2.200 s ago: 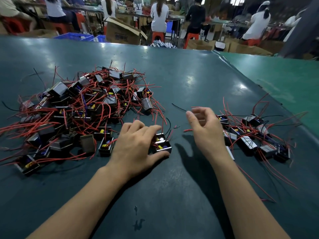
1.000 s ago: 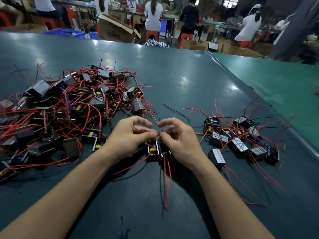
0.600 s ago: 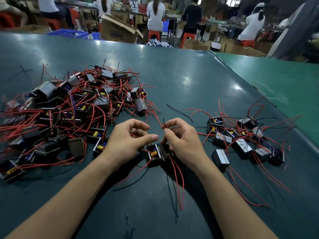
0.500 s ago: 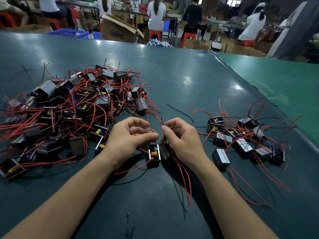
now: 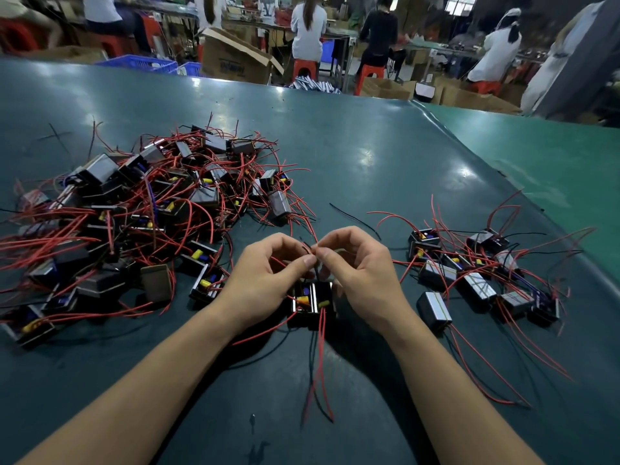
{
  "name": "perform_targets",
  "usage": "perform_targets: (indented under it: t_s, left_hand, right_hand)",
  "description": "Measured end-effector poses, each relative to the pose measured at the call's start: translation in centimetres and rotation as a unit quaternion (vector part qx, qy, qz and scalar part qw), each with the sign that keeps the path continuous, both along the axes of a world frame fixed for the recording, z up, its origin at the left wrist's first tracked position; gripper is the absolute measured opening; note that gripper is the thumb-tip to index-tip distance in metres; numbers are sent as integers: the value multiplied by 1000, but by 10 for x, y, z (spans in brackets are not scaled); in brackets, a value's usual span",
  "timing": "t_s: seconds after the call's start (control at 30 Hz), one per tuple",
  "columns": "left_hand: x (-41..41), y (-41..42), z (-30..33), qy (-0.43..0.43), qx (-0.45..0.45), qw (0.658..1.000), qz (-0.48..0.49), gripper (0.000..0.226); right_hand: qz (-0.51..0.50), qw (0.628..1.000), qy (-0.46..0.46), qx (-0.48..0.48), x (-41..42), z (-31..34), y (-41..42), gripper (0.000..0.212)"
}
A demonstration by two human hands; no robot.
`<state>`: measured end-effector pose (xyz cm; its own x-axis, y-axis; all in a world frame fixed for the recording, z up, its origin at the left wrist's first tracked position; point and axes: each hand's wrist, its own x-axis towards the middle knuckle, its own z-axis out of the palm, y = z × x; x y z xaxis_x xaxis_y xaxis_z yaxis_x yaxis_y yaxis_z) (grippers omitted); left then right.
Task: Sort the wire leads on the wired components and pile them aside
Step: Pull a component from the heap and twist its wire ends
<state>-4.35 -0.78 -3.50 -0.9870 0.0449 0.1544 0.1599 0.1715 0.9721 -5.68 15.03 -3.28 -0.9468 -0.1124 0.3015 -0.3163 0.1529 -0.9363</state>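
Both hands, left (image 5: 265, 283) and right (image 5: 360, 280), pinch thin leads (image 5: 310, 250) above two components (image 5: 313, 300) resting on the surface (image 5: 335, 162) between the piles. Best to pull gently, keeping red apart from black, so nothing tangles.

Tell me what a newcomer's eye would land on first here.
The big tangle of boxy components and red leads sprawling over the table's left side. Then the two hands at centre, left hand and right hand, pinching wire leads above a pair of components lying between them. A smaller pile lies to the right.
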Motion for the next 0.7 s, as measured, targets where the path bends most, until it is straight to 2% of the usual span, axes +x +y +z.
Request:
perform_targets:
  t_s: [0.17,0.33,0.43,0.57,0.7]
  left_hand:
    - [1,1,0,-3,18,1000,-2,7]
    - [1,2,-1,-21,41,999,11,12]
    - [2,1,1,-33,70,997,-6,16]
    - [4,1,2,-22,46,998,-25,11]
    - [3,1,1,-31,69,997,-10,7]
  right_hand:
    - [61,990,-72,-105,1,0,-1,14]
    - [37,993,-89,-73,-1,0,2,14]
    - [53,989,-104,-89,0,1,4,7]
    - [59,994,-83,-36,3,2,1,7]
    - [17,990,-106,-96,2,3,1,9]
